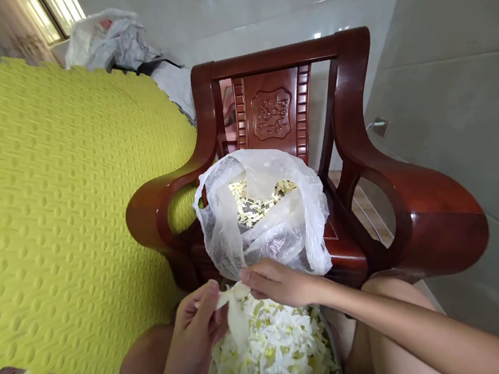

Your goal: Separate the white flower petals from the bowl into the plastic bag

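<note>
A pale, cream-white flower petal strip [233, 312] is stretched between both hands, low in the near middle of the scene, just over a heaped bowl of white and yellow-green petals [276, 355] that sits between the person's knees. The left hand [197, 329] pinches the strip's near-left end between thumb and fingers, closed on it; the right hand [280, 282] closes its fingertips on the other end, just to the right.

Just beyond the hands, on the seat of a glossy dark-red carved wooden armchair [364, 153], stands a thin, translucent white plastic bag [277, 226], its mouth open and slumped, with pale yellowish flower pieces [256, 204] inside. To the left lies a bright yellow-green embossed foam mat [48, 195]; far behind it sits a crumpled white plastic sack [106, 40]. Grey floor tiles [471, 90] fill the right.

Judged from this, the strip looks soft and thin: an uneven pull could tear it somewhere other than intended, or it could slip out of the pinch and drop into the heap, mixing with the rest. The bag has no stiffness; its limp rim could fold shut or the bag could tip off the seat edge, spilling its contents. The bowl, balanced between the knees, could shift if a leg moves.
</note>
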Available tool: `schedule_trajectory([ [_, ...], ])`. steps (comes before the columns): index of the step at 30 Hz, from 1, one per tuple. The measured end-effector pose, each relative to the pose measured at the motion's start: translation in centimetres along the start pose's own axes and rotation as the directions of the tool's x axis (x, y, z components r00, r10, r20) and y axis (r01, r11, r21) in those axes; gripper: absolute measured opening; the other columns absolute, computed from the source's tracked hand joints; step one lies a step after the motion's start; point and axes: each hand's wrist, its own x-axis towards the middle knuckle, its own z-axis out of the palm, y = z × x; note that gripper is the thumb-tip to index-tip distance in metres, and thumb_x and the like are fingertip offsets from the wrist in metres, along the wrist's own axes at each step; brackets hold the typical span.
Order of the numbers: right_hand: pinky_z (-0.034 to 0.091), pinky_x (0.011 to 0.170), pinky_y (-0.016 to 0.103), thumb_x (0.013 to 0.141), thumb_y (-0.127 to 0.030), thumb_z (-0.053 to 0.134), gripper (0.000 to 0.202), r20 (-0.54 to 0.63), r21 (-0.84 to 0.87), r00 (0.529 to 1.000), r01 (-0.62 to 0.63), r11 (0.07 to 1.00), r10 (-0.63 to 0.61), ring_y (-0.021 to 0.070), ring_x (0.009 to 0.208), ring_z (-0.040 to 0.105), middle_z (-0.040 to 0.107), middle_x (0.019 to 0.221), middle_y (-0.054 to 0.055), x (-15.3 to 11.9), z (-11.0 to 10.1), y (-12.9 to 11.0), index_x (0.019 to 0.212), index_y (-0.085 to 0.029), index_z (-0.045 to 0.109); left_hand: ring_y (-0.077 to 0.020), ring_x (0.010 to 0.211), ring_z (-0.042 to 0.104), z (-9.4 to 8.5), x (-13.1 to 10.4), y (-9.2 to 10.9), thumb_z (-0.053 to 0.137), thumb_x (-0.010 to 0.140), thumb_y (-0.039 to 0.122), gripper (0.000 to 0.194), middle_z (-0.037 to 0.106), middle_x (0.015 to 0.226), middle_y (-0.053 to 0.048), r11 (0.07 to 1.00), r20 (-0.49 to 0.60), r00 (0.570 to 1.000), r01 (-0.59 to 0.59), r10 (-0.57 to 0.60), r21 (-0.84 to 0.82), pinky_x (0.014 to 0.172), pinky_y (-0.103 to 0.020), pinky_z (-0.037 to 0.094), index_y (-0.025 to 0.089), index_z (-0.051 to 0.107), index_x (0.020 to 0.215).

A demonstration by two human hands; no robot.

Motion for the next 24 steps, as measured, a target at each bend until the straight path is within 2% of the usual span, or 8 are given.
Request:
schedule_trajectory([
  [3, 0.028, 0.054, 0.023, 0.1, -0.053, 0.032, 0.049, 0.033, 0.119, 0.999, 0.021, 0.993, -0.025, 0.0081, 0.053, 0.034, 0.034, 0.058, -0.006, 0.0, 1.1, -0.1, 0.065, -0.02, 0.036, -0.0072, 0.045, 0.032, -0.9, 0.0, 0.3, 0.079, 0.064, 0.057, 0.053, 0.037, 0.047, 0.007, 0.976, -0.098, 0.99, 0.078, -0.1, -0.206, 0.045, -0.019, 0.031, 0.019, 0.043, 0.053],
  [5, 0.026, 0.054, 0.023, 0.1, -0.05, 0.037, 0.045, -0.042, 0.037, 0.997, 0.063, 0.997, -0.061, 0.0084, 0.055, 0.034, 0.033, 0.059, -0.006, 0.1, 1.4, -0.3, 0.066, -0.02, 0.035, -0.0074, 0.046, 0.036, -1.1, 0.0, 0.4, 0.081, 0.065, 0.053, 0.049, 0.04, 0.049, 0.007, 0.961, -0.097, 0.986, 0.109, -0.137, -0.253, 0.044, -0.018, 0.033, 0.019, 0.046, 0.055],
  [7, 0.024, 0.054, 0.024, 0.099, -0.045, 0.041, 0.043, -0.143, -0.096, 0.983, 0.103, 0.99, -0.116, 0.0083, 0.055, 0.032, 0.03, 0.058, -0.006, 0.2, 1.4, -0.4, 0.065, -0.02, 0.032, -0.0057, 0.042, 0.03, -0.6, -0.1, 0.4, 0.081, 0.064, 0.053, 0.051, 0.035, 0.047, 0.008, 0.933, -0.06, 0.98, 0.161, -0.19, -0.322, 0.04, -0.017, 0.029, 0.019, 0.045, 0.053],
  [11, 0.021, 0.052, 0.024, 0.097, -0.038, 0.045, 0.042, -0.292, -0.25, 0.935, 0.13, 0.96, -0.203, 0.008, 0.051, 0.028, 0.028, 0.054, -0.007, 0.8, 1.4, -0.2, 0.062, -0.02, 0.03, -0.0026, 0.038, 0.015, 1.7, -0.7, 0.2, 0.084, 0.066, 0.037, 0.048, 0.024, 0.044, 0.012, 0.725, 0.063, 0.956, 0.259, -0.286, -0.638, 0.037, -0.017, 0.027, 0.018, 0.042, 0.053],
  [14, 0.022, 0.052, 0.025, 0.096, -0.035, 0.045, 0.04, -0.312, -0.294, 0.922, 0.136, 0.946, -0.23, 0.0086, 0.05, 0.03, 0.029, 0.053, -0.007, 1.1, 1.8, 0.0, 0.061, -0.021, 0.03, -0.0027, 0.038, 0.015, 3.2, -1.3, -0.1, 0.081, 0.07, 0.026, 0.042, 0.019, 0.044, 0.012, 0.592, 0.11, 0.959, 0.249, -0.26, -0.767, 0.038, -0.017, 0.028, 0.017, 0.043, 0.053],
  [16, 0.022, 0.051, 0.025, 0.095, -0.035, 0.045, 0.041, -0.321, -0.297, 0.918, 0.135, 0.945, -0.232, 0.0088, 0.05, 0.029, 0.027, 0.053, -0.007, 1.3, 2.1, 0.0, 0.061, -0.021, 0.028, -0.003, 0.038, 0.013, 3.5, -1.7, -0.4, 0.079, 0.072, 0.026, 0.042, 0.014, 0.045, 0.012, 0.558, 0.158, 0.962, 0.258, -0.221, -0.789, 0.038, -0.016, 0.028, 0.017, 0.043, 0.053],
  [20, 0.022, 0.051, 0.025, 0.094, -0.034, 0.047, 0.042, -0.317, -0.313, 0.917, 0.14, 0.939, -0.242, 0.0082, 0.049, 0.027, 0.026, 0.053, -0.007, 1.4, 2.0, 0.3, 0.059, -0.021, 0.028, -0.0032, 0.039, 0.008, 3.7, -1.9, -0.7, 0.081, 0.071, 0.031, 0.045, 0.014, 0.044, 0.012, 0.604, 0.193, 0.965, 0.263, -0.179, -0.752, 0.037, -0.015, 0.025, 0.017, 0.042, 0.054],
  [24, 0.021, 0.05, 0.024, 0.094, -0.035, 0.05, 0.041, -0.25, -0.286, 0.946, 0.132, 0.949, -0.207, 0.0079, 0.05, 0.027, 0.029, 0.053, -0.007, 1.2, 0.7, -0.2, 0.059, -0.02, 0.033, -0.0029, 0.04, 0.009, 2.8, -1.8, -0.4, 0.08, 0.07, 0.047, 0.057, 0.02, 0.041, 0.011, 0.791, 0.116, 0.979, 0.205, -0.169, -0.577, 0.039, -0.017, 0.023, 0.017, 0.036, 0.049],
])
